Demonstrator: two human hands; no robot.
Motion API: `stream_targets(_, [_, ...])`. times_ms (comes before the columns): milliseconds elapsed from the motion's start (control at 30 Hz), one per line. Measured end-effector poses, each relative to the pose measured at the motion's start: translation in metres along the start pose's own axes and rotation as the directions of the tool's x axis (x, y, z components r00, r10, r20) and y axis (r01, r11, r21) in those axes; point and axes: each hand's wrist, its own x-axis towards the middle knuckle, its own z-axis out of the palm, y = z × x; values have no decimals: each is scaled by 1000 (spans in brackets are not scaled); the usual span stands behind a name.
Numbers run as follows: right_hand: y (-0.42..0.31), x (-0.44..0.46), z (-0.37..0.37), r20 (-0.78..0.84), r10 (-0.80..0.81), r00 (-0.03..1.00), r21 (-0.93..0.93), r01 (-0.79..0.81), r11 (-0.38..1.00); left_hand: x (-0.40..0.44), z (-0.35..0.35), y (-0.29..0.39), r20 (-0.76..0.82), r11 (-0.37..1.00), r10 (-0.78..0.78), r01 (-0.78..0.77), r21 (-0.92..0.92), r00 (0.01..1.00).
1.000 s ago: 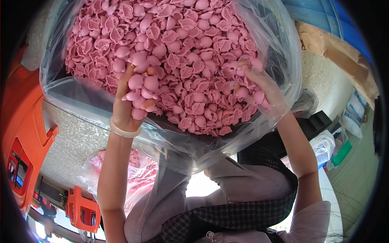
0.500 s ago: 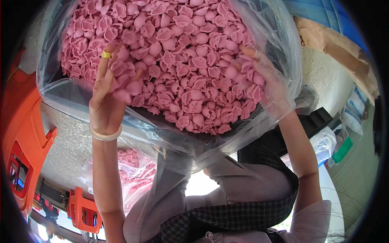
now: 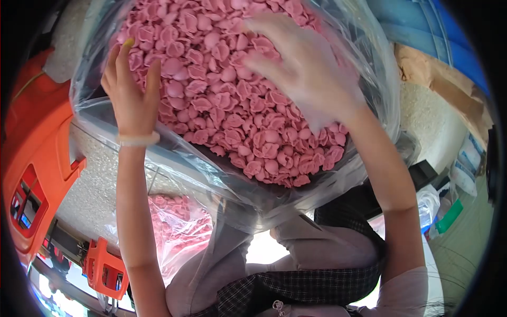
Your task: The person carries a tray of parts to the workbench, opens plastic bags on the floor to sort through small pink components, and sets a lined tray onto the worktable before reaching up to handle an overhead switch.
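Note:
A large clear plastic bag (image 3: 383,68) stands open in front of me, filled with many small pink cup-shaped pieces (image 3: 227,95), some rounded and some with ruffled rims. At the left side of the heap, my left hand (image 3: 129,98) has its fingers and thumb apart and holds nothing I can see. A yellow band is on one fingertip and a pale bangle on the wrist. My right hand (image 3: 311,68), in a thin clear glove, is over the right part of the heap. It is blurred, with thumb and fingers apart and no piece visible in it.
A smaller clear bag of pink pieces (image 3: 179,227) lies on the floor by my legs. Orange plastic stools (image 3: 39,158) stand at the left. At the right are brown paper (image 3: 438,79), a blue surface (image 3: 422,26), white-and-blue packets (image 3: 467,164) and a green object (image 3: 449,216).
Pink pieces near both hands are no longer in them. My right hand has moved left and up over the heap; my left hand has moved slightly left, its fingers spread.

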Motion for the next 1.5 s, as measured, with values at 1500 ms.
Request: stream_targets(1500, [-68, -67, 6, 496, 688, 530, 816, -555, -161, -65, -14, 74, 867, -798, 168, 582, -160, 469])
